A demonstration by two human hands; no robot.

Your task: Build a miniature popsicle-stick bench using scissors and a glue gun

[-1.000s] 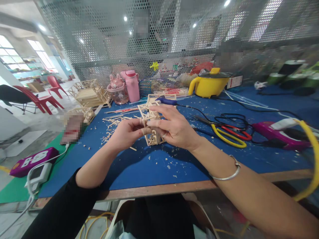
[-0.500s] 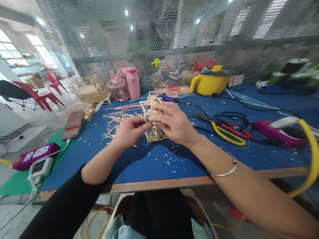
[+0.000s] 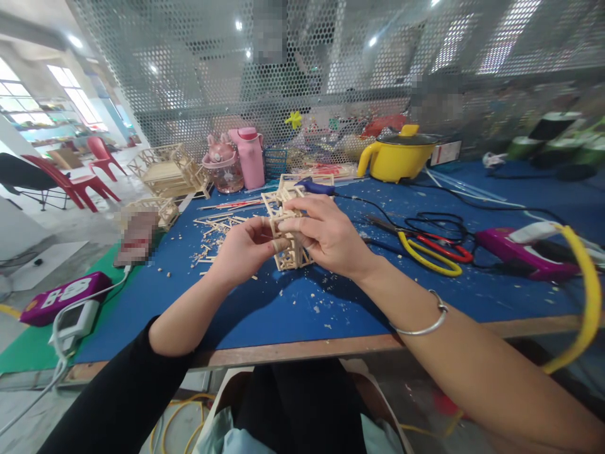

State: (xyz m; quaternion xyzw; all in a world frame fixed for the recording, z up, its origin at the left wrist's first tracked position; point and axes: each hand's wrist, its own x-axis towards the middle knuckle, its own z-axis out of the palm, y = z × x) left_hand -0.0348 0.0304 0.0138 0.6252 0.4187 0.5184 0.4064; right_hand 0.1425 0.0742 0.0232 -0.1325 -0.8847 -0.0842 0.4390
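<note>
A small frame built of thin wooden sticks stands on the blue mat, between my two hands. My left hand grips its left side, thumb and forefinger closed at a stick. From the right, my right hand curls its fingers round the upper part of the frame and covers much of it. The fingertips of both hands nearly meet at the near face. Loose sticks and cut bits lie to the left of the frame. Behind it is a blue-handled tool with a black cord.
Pliers with red and yellow handles and a purple power strip lie right. A yellow pot, pink bottle and mesh panel stand behind. A phone, another purple strip and larger stick models are left.
The left thumb and forefinger have parted a little more around the frame's left side. Both hands stay at the frame; the whole view has shifted slightly.
</note>
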